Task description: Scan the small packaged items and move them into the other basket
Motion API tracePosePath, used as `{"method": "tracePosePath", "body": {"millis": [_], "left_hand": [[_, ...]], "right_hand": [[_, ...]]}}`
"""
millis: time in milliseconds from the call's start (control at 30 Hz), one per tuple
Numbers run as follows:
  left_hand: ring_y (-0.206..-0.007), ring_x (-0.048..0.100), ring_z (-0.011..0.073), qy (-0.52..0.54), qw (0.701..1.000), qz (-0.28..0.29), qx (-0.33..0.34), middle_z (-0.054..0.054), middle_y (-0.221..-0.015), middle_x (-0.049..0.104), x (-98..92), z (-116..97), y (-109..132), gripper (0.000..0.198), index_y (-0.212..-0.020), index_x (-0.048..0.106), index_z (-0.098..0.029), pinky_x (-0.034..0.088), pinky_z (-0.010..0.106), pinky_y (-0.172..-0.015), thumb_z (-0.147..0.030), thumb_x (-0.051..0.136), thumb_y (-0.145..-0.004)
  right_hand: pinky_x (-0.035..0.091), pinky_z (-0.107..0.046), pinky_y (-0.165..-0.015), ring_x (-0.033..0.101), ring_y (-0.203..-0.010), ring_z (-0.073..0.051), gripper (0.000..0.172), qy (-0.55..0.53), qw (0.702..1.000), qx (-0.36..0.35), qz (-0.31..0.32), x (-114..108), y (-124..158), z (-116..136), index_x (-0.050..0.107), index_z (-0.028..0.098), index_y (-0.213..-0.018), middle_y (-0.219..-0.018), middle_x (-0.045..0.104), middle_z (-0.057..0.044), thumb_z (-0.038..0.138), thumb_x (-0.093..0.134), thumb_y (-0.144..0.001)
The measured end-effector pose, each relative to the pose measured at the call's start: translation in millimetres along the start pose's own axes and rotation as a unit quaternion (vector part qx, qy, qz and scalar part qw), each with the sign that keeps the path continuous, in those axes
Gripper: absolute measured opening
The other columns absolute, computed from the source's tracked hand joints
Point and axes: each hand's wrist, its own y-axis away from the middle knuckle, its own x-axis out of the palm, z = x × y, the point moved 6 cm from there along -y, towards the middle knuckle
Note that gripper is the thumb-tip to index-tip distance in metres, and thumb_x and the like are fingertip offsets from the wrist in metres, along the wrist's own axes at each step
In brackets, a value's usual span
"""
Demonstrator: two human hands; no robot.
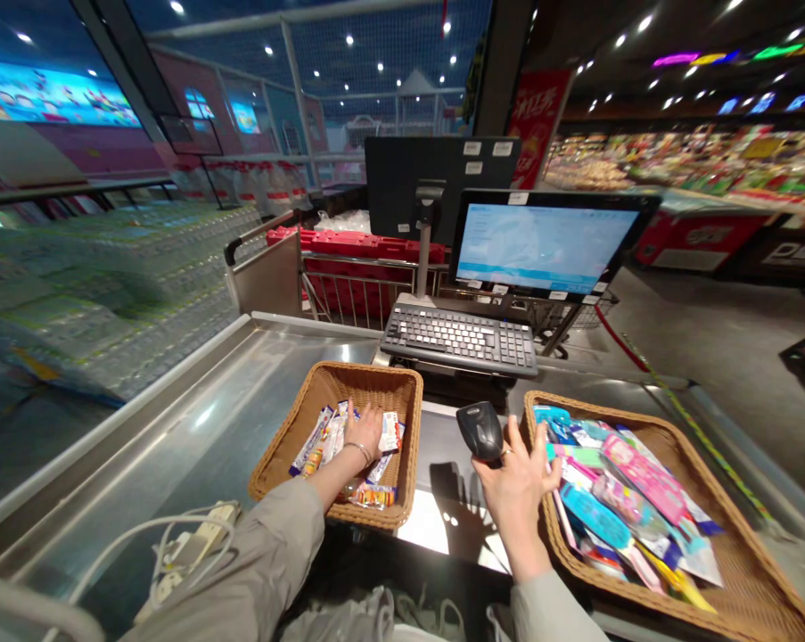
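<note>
My left hand (364, 431) reaches into the left wicker basket (293, 443) and rests on several small packets (326, 440), its fingers curled down among them. My right hand (517, 481) hovers with fingers spread between a black barcode scanner (480, 430) and the right wicker basket (743, 553). The scanner stands just beyond its fingertips. The right basket is full of pink and blue packaged items (633, 499), and nothing lies in the right hand.
A checkout counter of steel (194, 428) carries a keyboard (460, 338) and a lit monitor (542, 245). A white power strip with cables (194, 539) lies at the near left. Red shopping carts (355, 267) stand behind a rail; shop shelves (689, 160) are far right.
</note>
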Motion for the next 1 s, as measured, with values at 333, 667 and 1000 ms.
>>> {"method": "tracePosePath", "body": {"millis": [333, 667, 1000], "left_hand": [[-0.146, 0.016, 0.0377, 0.012, 0.996, -0.09, -0.019, 0.013, -0.148, 0.041, -35.7, 3.9, 6.1, 0.089, -0.144, 0.037, -0.024, -0.01, 0.064, -0.115, -0.031, 0.076, -0.065], [-0.149, -0.001, 0.0345, 0.005, 0.991, -0.132, -0.021, 0.007, -0.158, 0.027, -61.3, 3.8, 12.4, 0.089, -0.148, 0.034, -0.026, -0.017, 0.064, -0.114, -0.035, 0.074, -0.069], [-0.147, -0.017, 0.0334, 0.002, 0.989, -0.145, -0.007, -0.001, -0.162, 0.008, -82.2, -1.2, 14.2, 0.093, -0.152, 0.024, -0.029, -0.018, 0.067, -0.111, -0.034, 0.071, -0.073]], "right_hand": [[0.014, -0.065, -0.104, 0.021, -0.141, -0.037, 0.025, 0.002, 1.0, -0.005, -0.001, -3.6, -3.6, 7.1, 0.07, 0.022, -0.088, -0.134, 0.058, -0.01, 0.036, 0.051, -0.079], [0.016, -0.065, -0.103, 0.022, -0.141, -0.038, 0.025, 0.001, 1.0, -0.019, -0.002, -2.1, -4.7, 11.5, 0.071, 0.022, -0.092, -0.137, 0.056, -0.009, 0.033, 0.055, -0.077], [0.013, -0.064, -0.104, 0.023, -0.141, -0.037, 0.023, 0.003, 0.999, -0.033, -0.009, -4.7, -7.4, 17.9, 0.07, 0.022, -0.093, -0.135, 0.058, -0.008, 0.031, 0.055, -0.078]]}}
